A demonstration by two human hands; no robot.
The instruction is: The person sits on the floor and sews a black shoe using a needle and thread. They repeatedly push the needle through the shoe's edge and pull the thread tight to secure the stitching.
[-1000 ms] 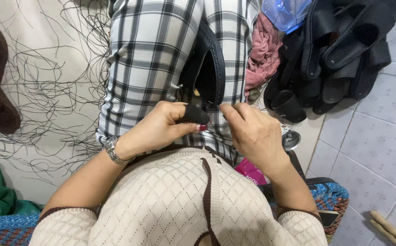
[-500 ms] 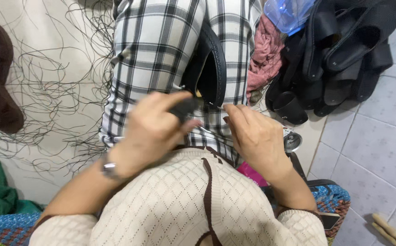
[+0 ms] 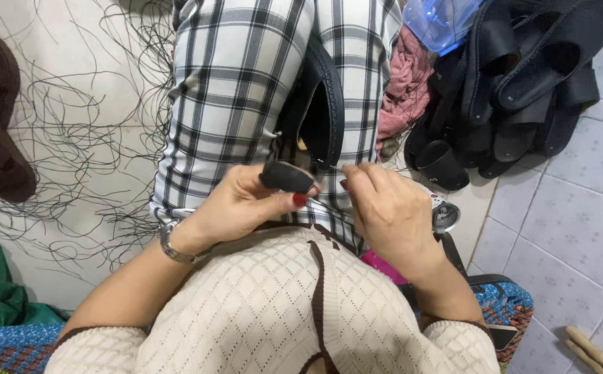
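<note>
Black and small, the dark piece (image 3: 286, 176) sits pinched between your left hand (image 3: 242, 204) thumb and fingers, closed firmly round it. Your right hand (image 3: 391, 208) nips a thin needle or thread (image 3: 329, 166); which, you cannot tell. Keep the pinch steady and the pull short and straight. Just beyond your fingertips, the black sandal (image 3: 319, 111) rests on your plaid lap (image 3: 232, 76), almost touching the held piece.

Left hand (image 3: 246, 201) curled closed, right hand (image 3: 391, 211) pinching, both close together.
</note>
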